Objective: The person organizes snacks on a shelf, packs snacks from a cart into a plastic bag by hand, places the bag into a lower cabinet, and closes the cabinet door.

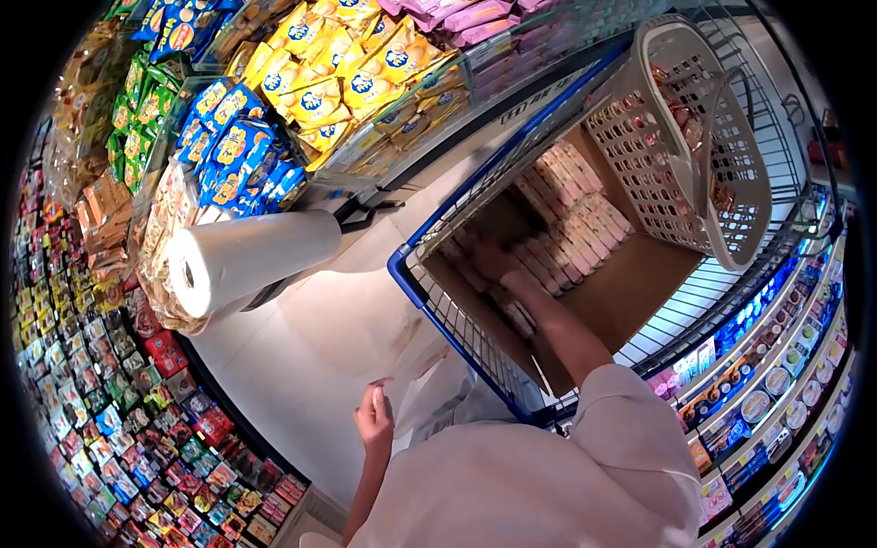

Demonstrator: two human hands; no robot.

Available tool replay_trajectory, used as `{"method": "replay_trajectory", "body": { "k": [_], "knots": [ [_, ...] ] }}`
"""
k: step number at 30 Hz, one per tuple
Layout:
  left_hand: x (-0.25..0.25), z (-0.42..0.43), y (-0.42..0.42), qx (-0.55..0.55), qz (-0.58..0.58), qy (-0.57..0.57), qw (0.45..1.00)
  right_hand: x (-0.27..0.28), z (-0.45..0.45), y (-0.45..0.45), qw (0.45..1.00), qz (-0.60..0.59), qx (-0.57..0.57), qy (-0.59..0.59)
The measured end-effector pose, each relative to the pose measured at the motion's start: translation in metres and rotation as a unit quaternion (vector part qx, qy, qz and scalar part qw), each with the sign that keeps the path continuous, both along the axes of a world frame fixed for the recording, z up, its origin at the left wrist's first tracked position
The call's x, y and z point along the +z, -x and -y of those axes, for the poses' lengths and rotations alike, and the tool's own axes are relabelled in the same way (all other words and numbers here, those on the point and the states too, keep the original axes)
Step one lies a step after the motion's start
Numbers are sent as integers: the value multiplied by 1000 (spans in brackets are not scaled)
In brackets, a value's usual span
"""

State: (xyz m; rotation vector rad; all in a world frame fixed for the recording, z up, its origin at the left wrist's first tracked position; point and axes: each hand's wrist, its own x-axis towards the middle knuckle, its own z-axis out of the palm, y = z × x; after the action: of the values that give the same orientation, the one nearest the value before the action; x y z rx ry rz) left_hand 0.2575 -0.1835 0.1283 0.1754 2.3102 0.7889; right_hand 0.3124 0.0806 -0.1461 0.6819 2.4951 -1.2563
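Note:
My right hand [493,260] reaches down into an open cardboard box [653,279] in the shopping cart [399,265]. It lies in shadow by rows of small pink-and-white packets [571,251] packed in the box. Its fingers are too dark to make out, so any hold on a packet does not show. My left hand [374,420] is raised over the pale floor, left of the cart. Its thumb and fingers are pressed together, and whatever may be between them is too small to name.
A grey plastic basket [653,155] with some packets inside sits in the cart's far end. A white plastic-bag roll [265,256] juts out from the snack display with yellow packets [338,78]. Shelves of packaged goods [776,384] stand right, bins of small packets [119,411] left.

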Motion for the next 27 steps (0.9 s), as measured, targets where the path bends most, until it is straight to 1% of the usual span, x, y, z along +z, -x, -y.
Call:
{"method": "replay_trajectory", "body": {
  "k": [1, 2, 3, 4, 6, 7, 9, 10, 12, 13, 15, 16, 19, 21, 22, 24, 25, 27],
  "knots": [
    [2, -3, 0, 1, -5, 4, 1000, -14, 6, 0, 1000, -2, 4, 2],
    [3, -5, 1, 1, -10, 7, 1000, -30, 17, -2, 994, -53, -92, 19],
    [4, -7, 2, 3, -11, 9, 1000, -33, 23, -2, 976, -101, -187, 37],
    [5, -10, 2, 1, -17, 4, 1000, -36, 28, -1, 977, -102, -185, 39],
    [6, -15, 4, 0, -24, -2, 1000, -30, 33, 8, 985, -3, -173, -6],
    [7, -17, 5, -4, -24, -3, 1000, -27, 34, 9, 985, -4, -172, -6],
    [7, -19, 6, -7, -23, -3, 1000, -22, 35, 8, 983, 31, -170, -63],
    [6, -20, 6, -4, -22, -7, 1000, -20, 36, 13, 983, 31, -171, -63],
    [3, -20, 6, -3, -19, -10, 1000, -28, 47, 23, 953, 41, -256, -155],
    [0, -20, 6, -6, -25, -7, 1000, -30, 49, 25, 953, 43, -257, -155],
    [-3, -20, 7, -12, -31, -7, 999, -27, 48, 30, 941, 95, -250, -205],
    [-3, -22, 7, -12, -30, -14, 999, -24, 47, 29, 941, 94, -251, -208],
    [2, -29, 5, -7, -26, -21, 999, -7, 44, 26, 936, 52, -273, -217],
    [7, -31, 7, -5, -21, -18, 1000, 7, 39, 16, 951, 21, -289, -109],
    [8, -31, 6, -6, -21, -27, 999, 17, 36, 6, 951, 21, -288, -110],
    [10, -30, 6, -3, -20, -39, 999, 63, 22, -14, 933, -135, -323, -76],
    [10, -30, 7, -10, -24, -42, 999, 86, 14, -22, 935, -136, -319, -78],
    [11, -28, 9, -13, -28, -43, 999, 128, 5, -37, 920, -88, -379, -42]
  ]
}}
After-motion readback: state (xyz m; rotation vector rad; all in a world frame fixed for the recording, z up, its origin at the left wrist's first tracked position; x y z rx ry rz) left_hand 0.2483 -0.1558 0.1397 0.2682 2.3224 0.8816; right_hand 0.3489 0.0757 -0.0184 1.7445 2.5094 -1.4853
